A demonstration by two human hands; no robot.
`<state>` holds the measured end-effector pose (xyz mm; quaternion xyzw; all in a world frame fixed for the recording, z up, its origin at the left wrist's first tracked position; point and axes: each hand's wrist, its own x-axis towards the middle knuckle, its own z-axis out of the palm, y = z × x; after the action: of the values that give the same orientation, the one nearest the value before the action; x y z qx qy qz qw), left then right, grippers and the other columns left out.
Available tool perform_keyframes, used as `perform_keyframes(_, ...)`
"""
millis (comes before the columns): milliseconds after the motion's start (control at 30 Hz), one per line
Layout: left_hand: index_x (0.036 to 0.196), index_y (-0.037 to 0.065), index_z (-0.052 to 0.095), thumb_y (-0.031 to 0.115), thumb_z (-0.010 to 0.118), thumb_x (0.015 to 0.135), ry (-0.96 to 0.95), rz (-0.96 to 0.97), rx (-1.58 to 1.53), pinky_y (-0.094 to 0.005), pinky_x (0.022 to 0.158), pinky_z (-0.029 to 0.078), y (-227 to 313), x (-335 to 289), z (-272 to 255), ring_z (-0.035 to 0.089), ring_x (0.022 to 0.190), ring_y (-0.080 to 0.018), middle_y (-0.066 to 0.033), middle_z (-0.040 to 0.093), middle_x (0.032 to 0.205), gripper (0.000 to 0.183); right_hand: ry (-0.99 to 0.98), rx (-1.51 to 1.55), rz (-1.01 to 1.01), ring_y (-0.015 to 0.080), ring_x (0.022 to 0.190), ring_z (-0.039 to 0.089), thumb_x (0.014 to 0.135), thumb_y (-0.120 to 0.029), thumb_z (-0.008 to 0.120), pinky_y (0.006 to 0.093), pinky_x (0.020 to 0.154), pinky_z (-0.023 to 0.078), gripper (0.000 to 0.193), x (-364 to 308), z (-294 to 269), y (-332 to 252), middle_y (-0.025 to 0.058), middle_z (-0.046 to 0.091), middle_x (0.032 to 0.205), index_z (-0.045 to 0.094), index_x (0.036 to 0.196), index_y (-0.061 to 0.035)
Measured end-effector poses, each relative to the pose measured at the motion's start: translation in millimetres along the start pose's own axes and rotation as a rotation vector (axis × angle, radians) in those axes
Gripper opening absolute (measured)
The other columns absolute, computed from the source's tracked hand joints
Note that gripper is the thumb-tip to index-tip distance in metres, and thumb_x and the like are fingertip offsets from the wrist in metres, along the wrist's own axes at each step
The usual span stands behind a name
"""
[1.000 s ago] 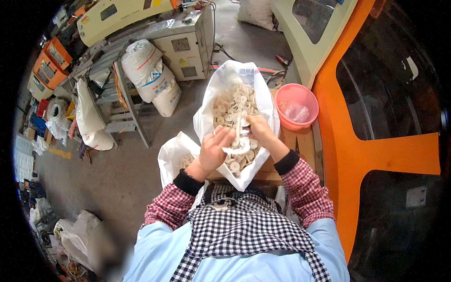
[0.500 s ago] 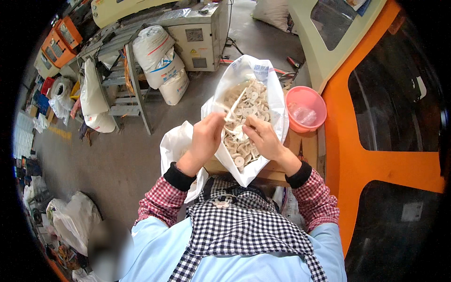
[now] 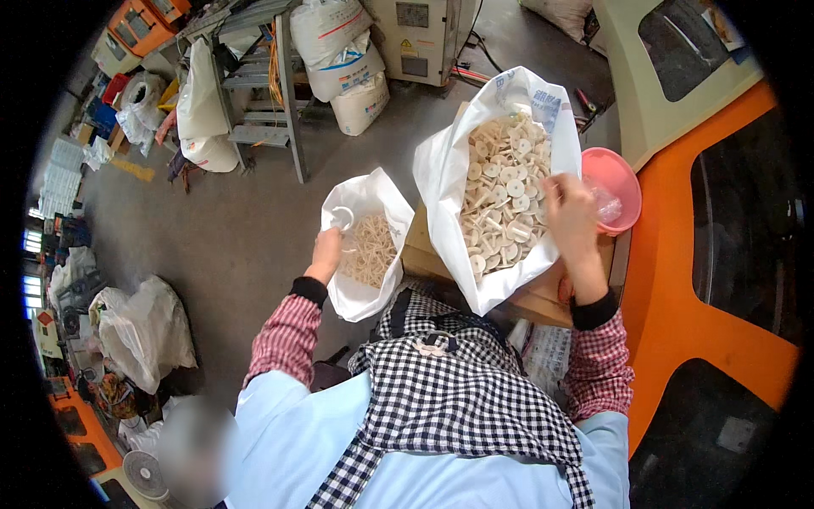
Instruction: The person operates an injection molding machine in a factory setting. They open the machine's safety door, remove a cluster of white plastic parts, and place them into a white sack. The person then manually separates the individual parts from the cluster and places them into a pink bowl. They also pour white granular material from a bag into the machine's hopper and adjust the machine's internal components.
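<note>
My left hand (image 3: 325,254) is at the left rim of a smaller white bag (image 3: 393,197), its fingers closed on a white curved plastic piece (image 3: 343,217) above the opening. Thin beige plastic sticks (image 3: 370,253) fill that bag. To its right stands a larger open white sack (image 3: 443,176), full of off-white plastic parts (image 3: 506,191) with round discs and short stems. My right hand (image 3: 574,216) is over this sack's right edge, fingers curled in; whatever they may hold is hidden.
The large sack rests on a cardboard box (image 3: 417,252). A pink bucket (image 3: 623,181) with clear plastic inside stands beside my right hand, against an orange machine frame (image 3: 678,254). Stacked white sacks (image 3: 360,103) and a metal step stand (image 3: 261,136) are farther off.
My hands, together over the large sack before, have parted. The left has moved to the smaller bag with a white piece; the right has shifted to the large sack's right edge.
</note>
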<state>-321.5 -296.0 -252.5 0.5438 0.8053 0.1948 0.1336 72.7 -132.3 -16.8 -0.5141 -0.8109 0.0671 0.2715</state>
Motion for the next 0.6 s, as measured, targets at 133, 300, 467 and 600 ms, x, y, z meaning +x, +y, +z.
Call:
perform_keyframes(133, 0.085, -0.006, 0.058, 0.007, 0.062, 0.074, 0.027, 0.003, 0.012, -0.0456, 0.068, 0.046, -43, 17, 39, 0.058, 0.08, -0.0393, -0.0253, 0.058, 0.079, 0.017, 0.207, 0.28, 0.184, 0.0242, 0.075, 0.061, 0.086, -0.02, 0.056, 0.0338, 0.068, 0.047, 0.024, 38, -16, 47, 0.0154, 0.063, 0.083, 0.06, 0.096, 0.0017)
perform_keyframes(300, 0.092, -0.001, 0.057, 0.013, 0.054, 0.081, 0.025, -0.029, 0.217, -0.0449, 0.073, 0.045, -26, 65, 16, 0.056, 0.087, -0.0385, -0.0224, 0.055, 0.1, 0.018, 0.157, 0.264, 0.323, 0.0197, 0.086, 0.06, 0.09, -0.028, 0.052, 0.031, 0.075, 0.046, 0.033, 52, -4, 124, 0.0145, 0.063, 0.092, 0.059, 0.1, 0.0025)
perform_keyframes(467, 0.11, 0.003, 0.056, 0.037, 0.049, 0.09, -0.142, 0.056, -0.785, -0.0353, 0.078, 0.044, 154, 145, -82, 0.056, 0.097, -0.0249, -0.0151, 0.058, 0.106, 0.04, -0.184, 0.759, 0.697, 0.0211, 0.103, 0.05, 0.092, -0.048, 0.039, 0.0313, 0.09, 0.039, 0.058, 79, 9, 117, 0.0152, 0.053, 0.115, 0.047, 0.123, 0.001)
perform_keyframes(600, 0.123, 0.005, 0.05, 0.061, 0.034, 0.088, -0.608, 0.125, -0.969, -0.0345, 0.085, 0.042, 238, 178, -79, 0.055, 0.1, -0.0212, -0.0109, 0.056, 0.113, 0.068, -0.291, 0.95, 0.735, 0.0201, 0.109, 0.044, 0.091, -0.052, 0.039, 0.0289, 0.094, 0.033, 0.062, 106, 22, 120, 0.0135, 0.051, 0.117, 0.047, 0.124, -0.0011)
